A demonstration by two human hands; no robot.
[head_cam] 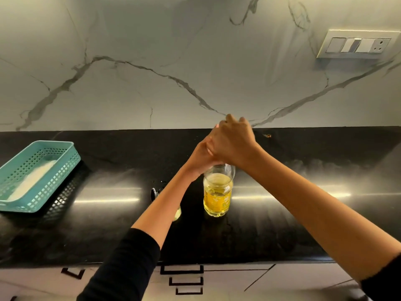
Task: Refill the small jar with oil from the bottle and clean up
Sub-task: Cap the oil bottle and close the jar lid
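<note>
A clear plastic bottle [217, 192] about half full of yellow oil stands upright on the black counter [282, 224]. My left hand [200, 158] grips the bottle's upper shoulder. My right hand [233, 141] is closed over the bottle's top, hiding the neck and cap. The small jar [176, 213] is mostly hidden behind my left forearm; only a pale greenish edge of it shows. A small shiny metal piece [154, 193] lies on the counter just left of that forearm.
A teal perforated plastic basket [65, 168] with a white cloth inside sits at the counter's left. A marble wall rises behind the counter, with a switch panel [355, 44] at the upper right. Drawer fronts run below the counter's front edge.
</note>
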